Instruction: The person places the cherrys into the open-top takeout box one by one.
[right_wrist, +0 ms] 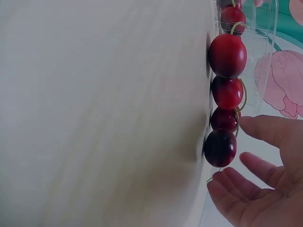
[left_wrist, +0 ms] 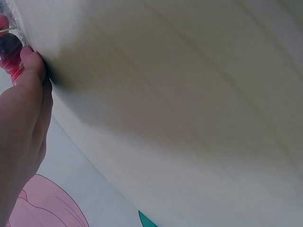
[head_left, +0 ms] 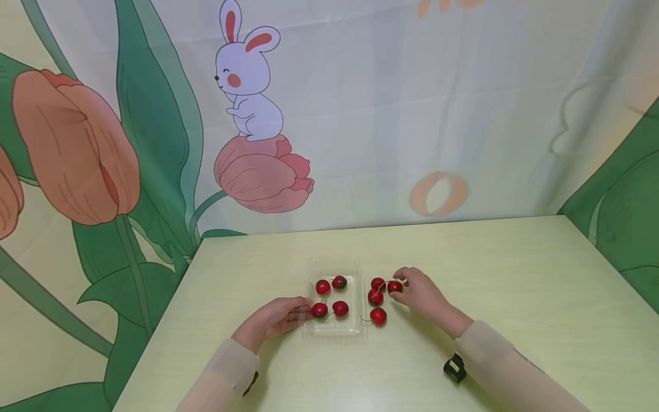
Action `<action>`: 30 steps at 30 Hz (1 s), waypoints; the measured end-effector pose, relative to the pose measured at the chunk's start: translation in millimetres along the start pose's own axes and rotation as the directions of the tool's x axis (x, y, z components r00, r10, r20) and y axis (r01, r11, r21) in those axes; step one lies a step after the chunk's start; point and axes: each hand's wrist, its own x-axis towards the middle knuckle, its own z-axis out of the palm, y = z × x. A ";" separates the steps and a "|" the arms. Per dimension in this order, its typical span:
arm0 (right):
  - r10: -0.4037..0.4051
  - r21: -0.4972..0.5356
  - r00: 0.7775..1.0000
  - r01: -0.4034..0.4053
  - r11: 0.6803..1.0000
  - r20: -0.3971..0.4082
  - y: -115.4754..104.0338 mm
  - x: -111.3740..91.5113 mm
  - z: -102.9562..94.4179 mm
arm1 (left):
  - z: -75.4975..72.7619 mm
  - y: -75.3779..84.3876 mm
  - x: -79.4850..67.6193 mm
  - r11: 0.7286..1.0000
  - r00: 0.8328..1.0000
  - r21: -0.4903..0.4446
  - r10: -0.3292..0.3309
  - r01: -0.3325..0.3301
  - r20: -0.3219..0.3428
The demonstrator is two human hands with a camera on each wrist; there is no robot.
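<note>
A clear plastic container (head_left: 336,329) sits on the table with several red cherries inside, one of them a dark-red cherry (head_left: 339,282). My left hand (head_left: 278,317) rests against the container's left side, fingers mostly straight. The left wrist view catches its thumb (left_wrist: 32,61) at the wall. Right of the container lie several loose cherries with stems. My right hand (head_left: 424,294) reaches over the rightmost cherry (head_left: 394,287), thumb and fingers spread around it. In the right wrist view a gap shows between those fingers and the near dark cherry (right_wrist: 220,148).
A pale wood-look table (head_left: 515,274) bears everything. Behind it hangs a printed cloth (head_left: 360,114) with a rabbit and tulips. The loose cherry closest to the table's front (head_left: 378,316) lies close beside the container's right edge. A black wrist strap piece (head_left: 455,368) shows by the right sleeve.
</note>
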 end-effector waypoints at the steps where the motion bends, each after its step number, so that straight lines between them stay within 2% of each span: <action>1: 0.004 -0.005 1.000 -0.004 1.000 0.003 0.0 1.4 -0.1 | -0.1 -0.2 0.3 1.000 1.000 0.001 0.000 0.000 -0.003; 12: 0.057 -0.059 0.998 -0.055 0.997 0.037 0.4 13.7 4.6 | 1.3 0.3 -1.3 1.000 1.000 0.025 0.000 0.001 -0.021; 30: 0.072 -0.088 0.995 -0.066 0.994 0.072 2.7 20.2 6.2 | 1.3 1.1 -2.7 1.000 1.000 0.015 -0.004 0.005 -0.024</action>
